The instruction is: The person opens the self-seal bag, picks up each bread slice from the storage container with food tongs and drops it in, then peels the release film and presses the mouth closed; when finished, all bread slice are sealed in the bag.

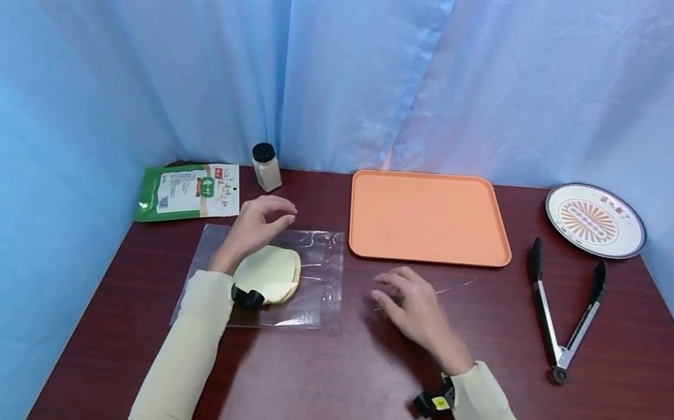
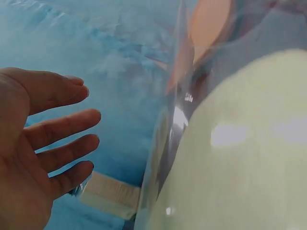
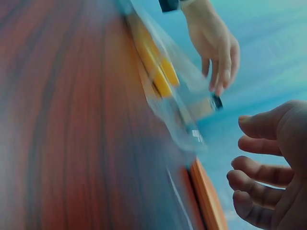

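A dark reddish-brown, wood-grained worktop (image 1: 312, 399) carries everything, its surface catching a pale sheen toward six o'clock. From its middle, a clear plastic bag (image 1: 310, 306) lies flat at nine o'clock; a green-and-white packet (image 1: 190, 193) lies at ten, and a black-capped bottle (image 1: 267, 169) stands between ten and eleven. An orange tray (image 1: 432, 218) sits at twelve, a patterned plate (image 1: 596, 220) at two. Spread tongs (image 1: 547, 321) rest near three, tips toward twelve, hinge toward six.

Glossy plastic bag (image 1: 309, 302), metal-armed tongs (image 1: 548, 317), cloth curtain (image 1: 362, 58)
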Demonstrator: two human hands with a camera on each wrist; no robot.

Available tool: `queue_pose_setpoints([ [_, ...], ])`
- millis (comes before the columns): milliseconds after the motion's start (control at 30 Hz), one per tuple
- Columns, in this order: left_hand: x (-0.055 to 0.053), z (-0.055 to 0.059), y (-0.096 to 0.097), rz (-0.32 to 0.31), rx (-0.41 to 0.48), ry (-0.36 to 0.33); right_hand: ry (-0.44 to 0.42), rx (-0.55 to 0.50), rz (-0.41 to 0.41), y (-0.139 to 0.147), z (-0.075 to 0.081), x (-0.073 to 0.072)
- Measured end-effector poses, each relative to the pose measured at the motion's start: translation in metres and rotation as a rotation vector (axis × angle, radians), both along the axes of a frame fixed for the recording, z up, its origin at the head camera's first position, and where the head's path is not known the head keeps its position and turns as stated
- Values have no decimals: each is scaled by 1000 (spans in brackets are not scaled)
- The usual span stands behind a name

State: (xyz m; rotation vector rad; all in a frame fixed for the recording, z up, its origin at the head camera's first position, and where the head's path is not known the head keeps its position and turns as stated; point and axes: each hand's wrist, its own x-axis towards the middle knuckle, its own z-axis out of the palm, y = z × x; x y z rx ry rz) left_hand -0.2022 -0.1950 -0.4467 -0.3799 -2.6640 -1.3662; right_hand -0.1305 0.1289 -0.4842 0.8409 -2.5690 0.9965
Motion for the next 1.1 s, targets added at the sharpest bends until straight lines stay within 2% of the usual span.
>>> queue_pose_setpoints([
  [167, 17, -5, -16, 20, -42, -19, 30, 54, 68, -29, 3, 9],
  [333, 32, -13, -30, 51, -107, -46, 138, 58, 177, -59, 2, 20],
  [500, 41, -21, -42, 53, -148, -48, 215, 198, 255, -89, -1, 29],
  [600, 44, -25, -46, 45, -148, -54, 224, 318, 266, -102, -4, 34],
  [733, 49, -30, -51, 52, -167, -100, 217, 496, 257, -118, -9, 39],
  [867, 53, -35, -54, 47, -193, -125, 195, 626, 253, -127, -13, 43],
  [1100, 58, -40, -56, 21, -218, -41, 205, 739, 224, -130, -15, 44],
])
